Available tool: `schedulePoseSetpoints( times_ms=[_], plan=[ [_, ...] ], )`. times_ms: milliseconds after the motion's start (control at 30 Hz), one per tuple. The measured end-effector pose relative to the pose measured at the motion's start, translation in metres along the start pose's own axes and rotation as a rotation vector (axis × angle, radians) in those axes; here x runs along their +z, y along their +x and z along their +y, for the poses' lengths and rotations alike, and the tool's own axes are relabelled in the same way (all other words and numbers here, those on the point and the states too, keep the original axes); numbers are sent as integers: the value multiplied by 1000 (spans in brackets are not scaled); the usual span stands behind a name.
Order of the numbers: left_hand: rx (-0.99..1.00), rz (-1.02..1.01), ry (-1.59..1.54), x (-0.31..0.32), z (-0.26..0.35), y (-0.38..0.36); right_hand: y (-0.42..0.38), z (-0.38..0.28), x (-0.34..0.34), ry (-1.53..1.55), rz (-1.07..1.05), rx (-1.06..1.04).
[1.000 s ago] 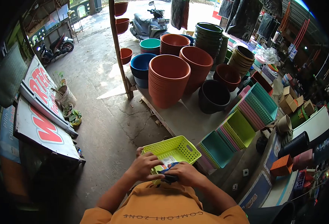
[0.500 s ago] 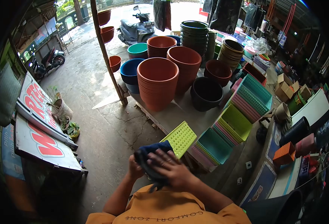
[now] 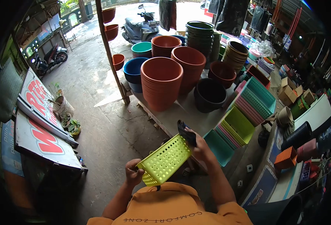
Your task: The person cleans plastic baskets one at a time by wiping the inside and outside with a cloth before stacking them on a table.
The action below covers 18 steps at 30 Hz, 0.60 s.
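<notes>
A yellow-green plastic basket (image 3: 164, 162) with rows of holes is tilted in front of my chest. My left hand (image 3: 134, 171) grips its near left end, thumb on the rim. At the far right end, my right hand (image 3: 199, 147) is closed round a dark cloth (image 3: 186, 134), which touches or sits right by the basket's edge. Part of the cloth sticks up above the fingers. Just right of that hand, stacked rectangular baskets stand on the table, with a teal basket (image 3: 218, 148) nearest and a lime basket (image 3: 237, 125) behind it.
Ahead is a table (image 3: 173, 118) bearing stacked terracotta pots (image 3: 161, 84), a black pot (image 3: 209, 95) and blue pots (image 3: 135, 71). A wooden post (image 3: 111, 56) rises at its left corner. Signboards (image 3: 45, 138) lean at left; a scooter (image 3: 141, 26) is parked beyond.
The cloth was spread over the basket's near end under my right hand; now it is bunched at the far right end. The basket has come closer, and my left hand now holds its near end.
</notes>
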<state>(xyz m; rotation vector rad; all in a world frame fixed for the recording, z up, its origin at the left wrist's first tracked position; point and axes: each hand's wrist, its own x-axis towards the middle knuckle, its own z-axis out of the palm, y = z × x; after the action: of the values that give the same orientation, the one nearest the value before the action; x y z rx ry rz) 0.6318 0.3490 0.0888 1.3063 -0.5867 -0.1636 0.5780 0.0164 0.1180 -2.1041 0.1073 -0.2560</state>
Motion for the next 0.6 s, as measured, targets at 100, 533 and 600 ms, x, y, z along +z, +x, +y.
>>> schedulePoseSetpoints(
  times_ms=[100, 533, 600],
  plan=[
    [-3, -20, 25, 10, 0, 0, 7, -9, -20, 426, -129, 626],
    [-430, -164, 91, 28, 6, 20, -9, -100, 45, 0, -317, -147],
    [-433, -146, 82, 33, 11, 25, -16, -113, 54, -470, -171, -229]
  ],
)
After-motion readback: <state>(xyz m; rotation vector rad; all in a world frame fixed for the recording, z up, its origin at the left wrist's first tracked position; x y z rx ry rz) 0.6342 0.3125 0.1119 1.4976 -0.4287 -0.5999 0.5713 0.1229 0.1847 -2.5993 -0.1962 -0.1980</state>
